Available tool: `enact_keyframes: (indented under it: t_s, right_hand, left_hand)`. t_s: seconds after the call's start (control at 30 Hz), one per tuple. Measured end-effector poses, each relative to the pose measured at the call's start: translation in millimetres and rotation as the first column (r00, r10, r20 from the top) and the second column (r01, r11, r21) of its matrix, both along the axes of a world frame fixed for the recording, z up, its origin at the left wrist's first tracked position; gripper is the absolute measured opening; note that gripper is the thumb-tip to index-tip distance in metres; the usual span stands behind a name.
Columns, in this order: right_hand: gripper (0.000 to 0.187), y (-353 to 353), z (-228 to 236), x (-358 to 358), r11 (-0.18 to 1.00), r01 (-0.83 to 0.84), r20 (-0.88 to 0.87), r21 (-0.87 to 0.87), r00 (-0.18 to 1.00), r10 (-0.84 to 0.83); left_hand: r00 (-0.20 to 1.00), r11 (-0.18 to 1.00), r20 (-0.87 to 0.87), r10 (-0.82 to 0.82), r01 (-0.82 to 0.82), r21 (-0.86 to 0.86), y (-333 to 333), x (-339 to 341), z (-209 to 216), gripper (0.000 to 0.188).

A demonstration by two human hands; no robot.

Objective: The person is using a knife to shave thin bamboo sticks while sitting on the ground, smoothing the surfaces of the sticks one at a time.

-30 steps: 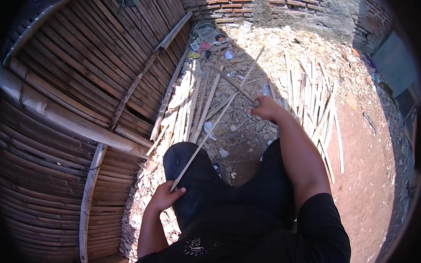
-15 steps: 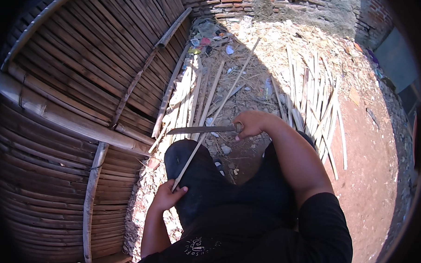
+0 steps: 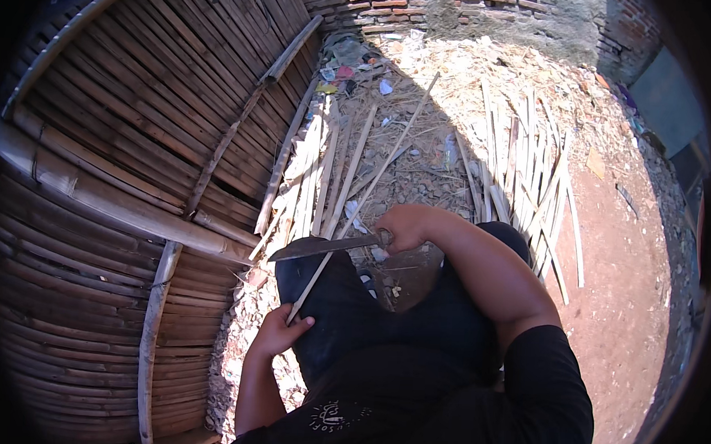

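Observation:
A long, pale bamboo strip (image 3: 398,140) slants from beside my left thigh out over the ground ahead. My left hand (image 3: 280,331) is closed round its near end, thumb on top. In my right hand (image 3: 404,228) is the handle of a machete (image 3: 323,247). The dark, flat blade points left and lies across the strip just above my left knee. Whether its edge touches the strip or sits slightly over it, I cannot tell. Most of the machete's handle is hidden inside my fist.
Split bamboo strips lie in a pile (image 3: 530,165) at the right and another bundle (image 3: 313,166) at the left. A slatted bamboo wall (image 3: 164,98) stands close on my left. Shavings and litter cover the ground up to a brick wall (image 3: 394,6). A plastic bottle (image 3: 450,151) lies ahead.
My right hand has drawn the machete nearer to me and slightly left, down along the strip. The blade now tilts more. My left hand keeps its hold, almost unmoved.

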State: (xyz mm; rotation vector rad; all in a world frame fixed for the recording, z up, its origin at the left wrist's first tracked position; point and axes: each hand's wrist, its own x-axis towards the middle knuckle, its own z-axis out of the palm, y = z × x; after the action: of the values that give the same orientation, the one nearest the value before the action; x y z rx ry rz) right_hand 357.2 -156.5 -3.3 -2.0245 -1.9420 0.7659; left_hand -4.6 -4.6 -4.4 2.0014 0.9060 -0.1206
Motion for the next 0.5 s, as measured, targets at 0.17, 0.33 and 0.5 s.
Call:
enact_keyframes:
  t_s: [0.17,0.33,0.5]
  right_hand:
    - [0.056,-4,6,13,0.998,0.066,-0.044,0.009,0.997,-0.065]
    - [0.079,-31,-4,89,0.643,0.765,-0.248,-0.046,0.615,-0.749]
    - [0.071,-28,5,77,0.735,0.673,-0.336,-0.082,0.676,-0.656]
  left_hand:
    - [0.999,0.999,0.021,0.026,-0.025,-0.026,0,-5,-4,0.036]
    - [1.000,0.999,-0.017,0.021,-0.022,-0.033,1,2,3,0.036]
    - [1.000,1.000,-0.006,0.007,-0.007,-0.008,1,1,0,0.036]
